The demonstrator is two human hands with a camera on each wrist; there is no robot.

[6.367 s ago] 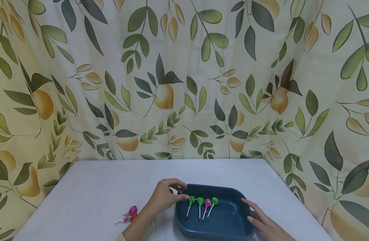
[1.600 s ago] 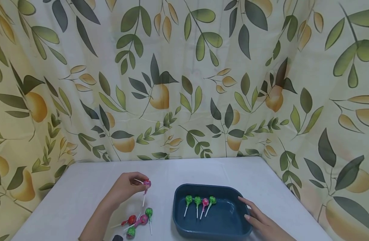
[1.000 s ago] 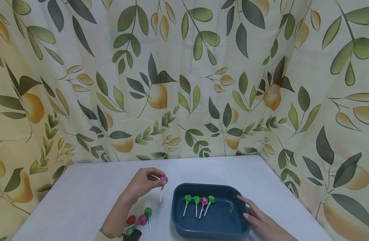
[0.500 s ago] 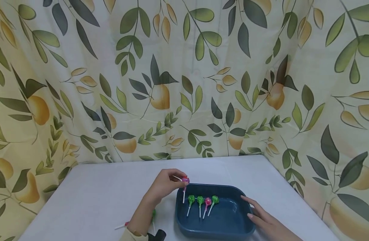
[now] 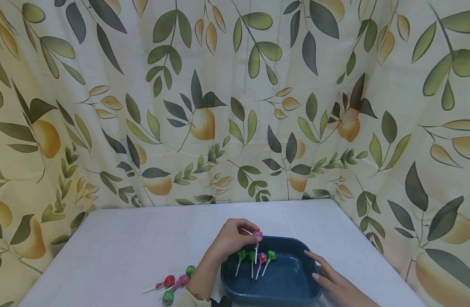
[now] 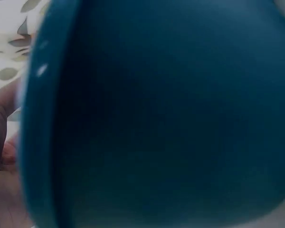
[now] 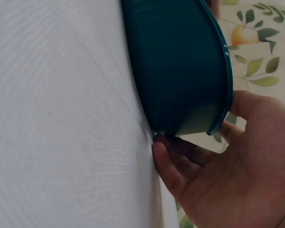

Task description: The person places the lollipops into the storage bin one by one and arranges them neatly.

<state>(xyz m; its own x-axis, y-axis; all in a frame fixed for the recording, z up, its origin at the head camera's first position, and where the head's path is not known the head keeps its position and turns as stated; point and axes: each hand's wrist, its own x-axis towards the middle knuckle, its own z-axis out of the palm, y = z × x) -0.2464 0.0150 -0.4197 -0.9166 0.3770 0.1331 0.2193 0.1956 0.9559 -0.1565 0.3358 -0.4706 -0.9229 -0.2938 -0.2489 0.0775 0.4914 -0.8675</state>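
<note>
My left hand (image 5: 233, 236) pinches a pink-purple lollipop (image 5: 258, 234) by its wrapped head above the tray's far rim, stick pointing down. Beneath it, the dark blue tray (image 5: 273, 294) holds a row of lollipops: green (image 5: 240, 255), green (image 5: 252, 255), pink (image 5: 262, 257) and green (image 5: 271, 255). My right hand (image 5: 335, 279) holds the tray's right end. In the right wrist view its thumb lies at the rim and other fingers touch the wall near the base. The left wrist view shows mostly the tray's blurred outside; the held lollipop is hidden there.
Left of the tray, a loose pile has a red lollipop (image 5: 168, 281), a pink lollipop (image 5: 183, 280) and green lollipops (image 5: 168, 297), partly behind my left forearm. The white-covered table (image 5: 131, 238) ends at a leaf-and-fruit patterned curtain (image 5: 235, 128).
After being at the tray's left end, my left hand has carried the pink-purple lollipop rightward from beside the pile to over the tray. The right hand stays at the tray.
</note>
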